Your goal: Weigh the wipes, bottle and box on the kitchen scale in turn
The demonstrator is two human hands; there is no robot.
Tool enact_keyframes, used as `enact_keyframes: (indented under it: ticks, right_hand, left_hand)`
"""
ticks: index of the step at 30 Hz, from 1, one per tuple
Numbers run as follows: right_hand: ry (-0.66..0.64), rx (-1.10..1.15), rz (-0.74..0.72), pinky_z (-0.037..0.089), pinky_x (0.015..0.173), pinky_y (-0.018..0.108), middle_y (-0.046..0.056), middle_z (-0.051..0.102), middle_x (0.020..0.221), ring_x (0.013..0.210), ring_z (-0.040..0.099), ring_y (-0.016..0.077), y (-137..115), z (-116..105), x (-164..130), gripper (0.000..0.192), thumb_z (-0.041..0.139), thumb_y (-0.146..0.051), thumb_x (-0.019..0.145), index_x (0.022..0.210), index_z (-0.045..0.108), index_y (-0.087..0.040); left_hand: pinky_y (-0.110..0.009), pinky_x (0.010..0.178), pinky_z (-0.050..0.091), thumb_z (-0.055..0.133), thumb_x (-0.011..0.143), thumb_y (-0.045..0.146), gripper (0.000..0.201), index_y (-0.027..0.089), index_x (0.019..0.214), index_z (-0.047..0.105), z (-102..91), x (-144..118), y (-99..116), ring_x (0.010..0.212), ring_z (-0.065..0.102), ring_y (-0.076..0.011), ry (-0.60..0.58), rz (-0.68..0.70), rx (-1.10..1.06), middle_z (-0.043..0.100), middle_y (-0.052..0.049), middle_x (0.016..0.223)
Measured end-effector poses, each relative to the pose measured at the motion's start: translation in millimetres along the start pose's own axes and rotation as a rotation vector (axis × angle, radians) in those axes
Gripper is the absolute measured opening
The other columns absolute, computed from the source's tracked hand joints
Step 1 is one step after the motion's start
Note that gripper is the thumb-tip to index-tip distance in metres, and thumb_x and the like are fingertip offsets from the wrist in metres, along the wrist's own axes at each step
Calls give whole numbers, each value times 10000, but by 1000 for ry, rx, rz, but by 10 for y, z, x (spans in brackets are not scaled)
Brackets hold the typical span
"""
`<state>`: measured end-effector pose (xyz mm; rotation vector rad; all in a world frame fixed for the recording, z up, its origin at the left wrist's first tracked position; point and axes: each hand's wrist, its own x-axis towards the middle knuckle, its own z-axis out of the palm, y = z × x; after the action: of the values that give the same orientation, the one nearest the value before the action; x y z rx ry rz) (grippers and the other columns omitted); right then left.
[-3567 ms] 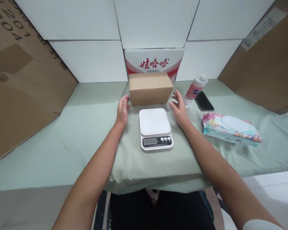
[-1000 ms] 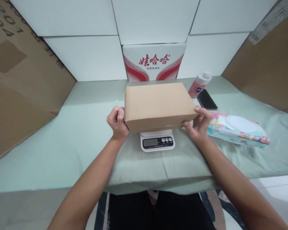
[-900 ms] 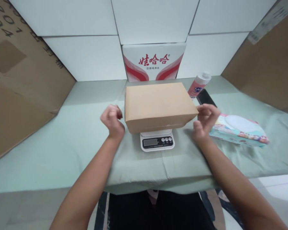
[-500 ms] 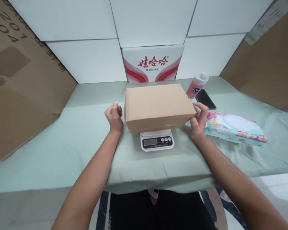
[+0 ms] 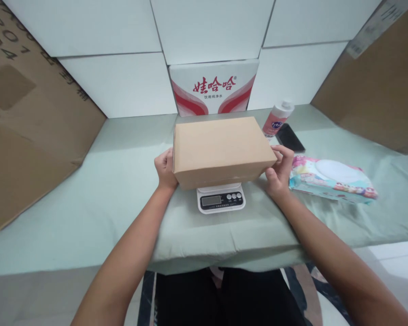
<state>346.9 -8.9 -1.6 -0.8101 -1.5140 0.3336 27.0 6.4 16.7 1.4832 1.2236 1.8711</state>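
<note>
Near edge first: green-covered worktop (image 5: 122, 190), one kitchen scale (image 5: 221, 201) dead centre, its display and three buttons facing the person; the reading was too small to make out. One plain brown cardboard box (image 5: 221, 145) sat across the scale's platform, long side left-to-right, overhanging it at both ends and hiding the platform. The left hand (image 5: 165, 168) was closed on the box's 9 o'clock end, fingers tucked behind the edge. The right hand (image 5: 278, 170) pinched the 3 o'clock end, thumb underneath and fingertips on the top corner. So both hands were gripping the box. Judgement: this was the box-on-scale step with hands in contact, and I couldn't tell whether the full weight sat on the platform. A clean reading would call for both hands clear of the box; a lift would call for both ends raised level. From the box: one pack of wet wipes (image 5: 329, 181) at 3 o'clock, one dark phone (image 5: 290, 137) and one pink-label bottle (image 5: 275, 121) at 2 o'clock, and one red-and-white printed carton (image 5: 213, 88) at 12 o'clock against the white wall panels (image 5: 122, 81). Two big cardboard sheets leaned in, one at 9 o'clock (image 5: 30, 127) and one at 2 o'clock (image 5: 377, 86).
</note>
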Motion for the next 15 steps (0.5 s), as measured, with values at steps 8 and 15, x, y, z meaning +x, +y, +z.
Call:
enact_keyframes:
  ticks: [8, 15]
  right_hand:
    - [49, -17, -11, 533, 652, 439, 6, 495, 799, 711, 592, 242, 42, -11, 21, 631, 580, -811, 858, 1307, 503, -373]
    - [-48, 47, 16, 612, 799, 452, 64, 640, 1142, 1039, 704, 298, 22, -27, -6, 684, 664, -737, 868, 1412, 516, -350]
  left_hand:
    - [-331, 517, 190, 654, 908, 680, 689, 233, 563, 260, -16, 36, 42, 548, 199, -102, 97, -54, 11, 221, 44, 545]
    - [-334, 526, 187, 638, 906, 704, 680, 233, 561, 289, 0, 0, 9, 547, 218, -110, 35, -38, -18, 246, 38, 552]
